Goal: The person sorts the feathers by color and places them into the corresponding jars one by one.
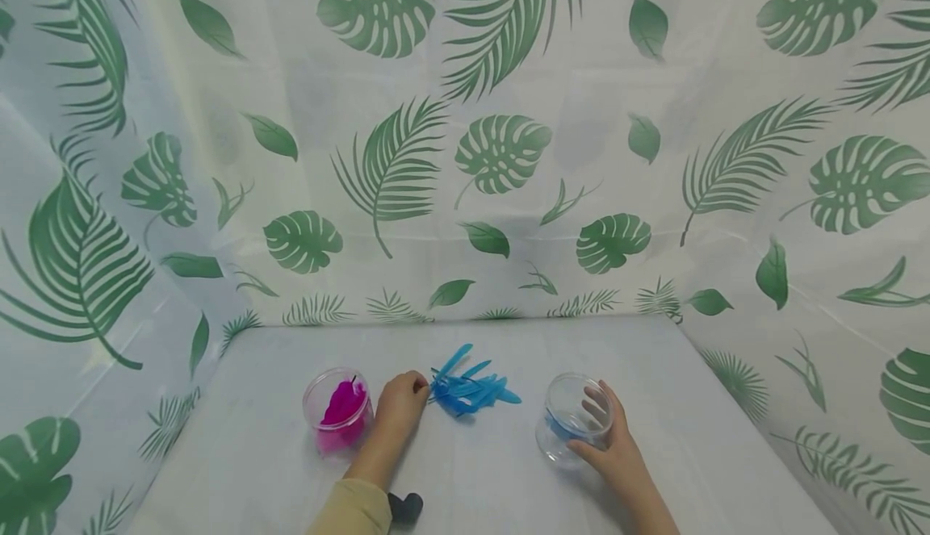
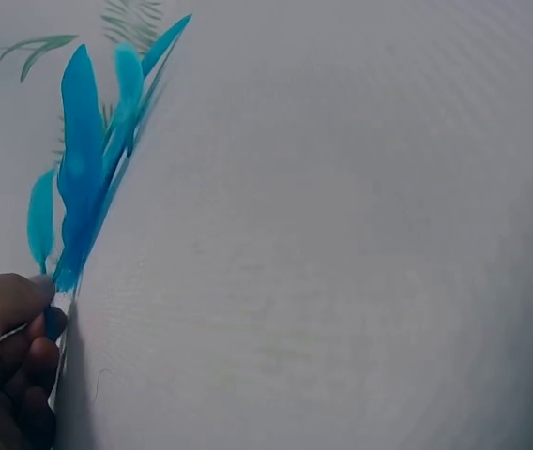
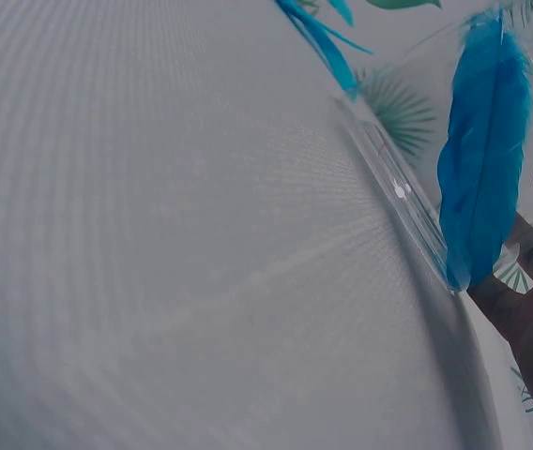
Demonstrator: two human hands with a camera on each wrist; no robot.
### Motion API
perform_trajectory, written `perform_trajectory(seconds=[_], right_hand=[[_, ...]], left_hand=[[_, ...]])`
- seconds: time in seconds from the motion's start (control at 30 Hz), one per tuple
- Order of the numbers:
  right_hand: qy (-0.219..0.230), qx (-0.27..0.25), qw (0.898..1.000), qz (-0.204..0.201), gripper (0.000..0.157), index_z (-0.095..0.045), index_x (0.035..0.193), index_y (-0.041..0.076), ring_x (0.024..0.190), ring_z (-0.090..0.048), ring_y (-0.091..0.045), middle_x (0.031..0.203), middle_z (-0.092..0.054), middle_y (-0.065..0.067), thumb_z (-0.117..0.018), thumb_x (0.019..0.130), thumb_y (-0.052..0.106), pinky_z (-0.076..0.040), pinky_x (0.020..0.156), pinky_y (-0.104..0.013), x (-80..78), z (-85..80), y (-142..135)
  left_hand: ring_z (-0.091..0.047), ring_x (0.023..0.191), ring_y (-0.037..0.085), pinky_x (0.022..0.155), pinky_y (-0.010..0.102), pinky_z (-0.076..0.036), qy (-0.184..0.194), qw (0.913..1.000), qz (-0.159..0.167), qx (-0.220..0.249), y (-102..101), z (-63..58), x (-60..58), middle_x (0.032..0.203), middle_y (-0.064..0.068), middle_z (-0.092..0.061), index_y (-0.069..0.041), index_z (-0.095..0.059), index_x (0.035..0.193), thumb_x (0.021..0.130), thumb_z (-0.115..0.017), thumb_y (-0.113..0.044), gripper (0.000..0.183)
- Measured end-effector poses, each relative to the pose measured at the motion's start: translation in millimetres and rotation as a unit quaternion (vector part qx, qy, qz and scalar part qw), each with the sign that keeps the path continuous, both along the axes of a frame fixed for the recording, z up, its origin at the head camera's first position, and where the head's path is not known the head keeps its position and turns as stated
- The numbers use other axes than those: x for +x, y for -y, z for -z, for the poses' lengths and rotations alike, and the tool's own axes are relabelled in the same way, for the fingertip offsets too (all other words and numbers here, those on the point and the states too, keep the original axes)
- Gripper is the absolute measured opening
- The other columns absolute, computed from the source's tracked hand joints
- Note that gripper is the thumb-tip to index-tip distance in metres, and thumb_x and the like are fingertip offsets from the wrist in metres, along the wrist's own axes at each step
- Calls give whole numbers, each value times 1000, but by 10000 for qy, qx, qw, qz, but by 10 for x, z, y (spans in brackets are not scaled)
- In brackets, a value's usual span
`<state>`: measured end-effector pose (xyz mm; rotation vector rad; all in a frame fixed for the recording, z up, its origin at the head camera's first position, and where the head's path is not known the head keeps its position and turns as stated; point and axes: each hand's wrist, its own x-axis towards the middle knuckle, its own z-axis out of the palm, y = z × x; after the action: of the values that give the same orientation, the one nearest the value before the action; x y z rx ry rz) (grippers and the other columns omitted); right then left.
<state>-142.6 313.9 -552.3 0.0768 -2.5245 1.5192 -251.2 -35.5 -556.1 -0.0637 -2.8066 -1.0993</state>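
The wrist views are dim, shadows soft.

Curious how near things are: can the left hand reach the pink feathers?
Probably yes: the pink feathers sit in an open-looking jar close beside the left hand, though that hand pinches a blue feather.
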Motion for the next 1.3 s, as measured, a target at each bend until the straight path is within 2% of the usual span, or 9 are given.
perform_trajectory(seconds=[0.2, 0.4, 0.63, 0.97, 1.13, 1.3], right_hand=[[-92, -55, 9999, -36, 114, -5, 157, 36, 141, -35, -45, 160, -30, -13, -84, 77, 22, -23, 111, -70, 22, -18, 11], [-54, 60, 10000, 23, 114, -4, 158, 35, 141, -36, -44, 160, -30, -13, -84, 77, 25, -24, 111, -70, 16, -20, 5], [-54, 50, 10000, 12, 114, -4, 158, 35, 141, -36, -44, 160, -30, -13, -84, 78, 23, -25, 112, -68, 18, -26, 9], [-58, 92, 9999, 20, 115, -3, 158, 37, 141, -36, -44, 161, -29, -12, -84, 77, 25, -25, 112, -68, 10, -15, 11], [-2, 94, 9999, 43, 115, -2, 157, 39, 142, -36, -43, 161, -28, -11, -84, 77, 27, -25, 113, -67, 11, -18, 10], [91, 85, 9999, 77, 116, -1, 156, 42, 143, -35, -42, 162, -27, -11, -84, 77, 28, -24, 113, -69, 8, -19, 13]], left_hand=[[-61, 81, 14, 78, 37, -53, 10, 9998, 54, 205, 11, -36, 1, 84, -2, -68, -15, -70, 90, 91, -70, -21, 6], [-60, 78, 12, 72, 32, -51, -284, 9985, 145, 445, 5, -128, -42, 86, -4, -70, -16, -72, 92, 91, -70, -21, 6], [-53, 79, 11, 69, 26, -47, -215, 9971, 210, 703, -29, -343, -81, 86, -6, -66, -19, -73, 95, 93, -69, -27, 10], [-57, 88, 14, 80, 31, -54, -423, 9919, 441, 1111, -47, -698, -129, 93, -6, -67, -24, -74, 101, 93, -67, -37, 17], [-56, 84, 13, 74, 27, -52, -529, 9860, 949, 1267, -121, -894, -95, 89, -8, -65, -26, -73, 99, 93, -68, -38, 14], [-54, 79, 8, 66, 22, -49, -948, 9773, 1668, 894, -294, -1123, -23, 85, -12, -63, -29, -74, 97, 93, -68, -36, 10]])
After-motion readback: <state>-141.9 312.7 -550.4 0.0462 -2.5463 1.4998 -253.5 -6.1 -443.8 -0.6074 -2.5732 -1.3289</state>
